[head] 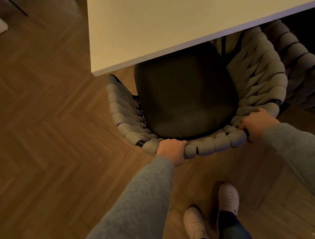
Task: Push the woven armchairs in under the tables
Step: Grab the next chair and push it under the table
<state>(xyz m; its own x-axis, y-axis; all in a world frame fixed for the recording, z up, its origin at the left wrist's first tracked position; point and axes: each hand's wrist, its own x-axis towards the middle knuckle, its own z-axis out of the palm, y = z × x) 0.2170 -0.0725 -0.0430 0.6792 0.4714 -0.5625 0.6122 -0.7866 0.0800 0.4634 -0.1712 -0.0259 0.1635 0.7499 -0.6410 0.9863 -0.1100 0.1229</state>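
Single head-worn wide-angle view, looking steeply down and forward from standing height. Floor [34, 128] fills left side, straight lines bowed by lens. Counter [195, 7] crosses upper right, near edge close below camera. Woven armchair [209, 145] backrest sits centre frame, at arm's reach. Sleeves enter from bottom edge; shoes [228, 197] directly beneath lens. No second view.
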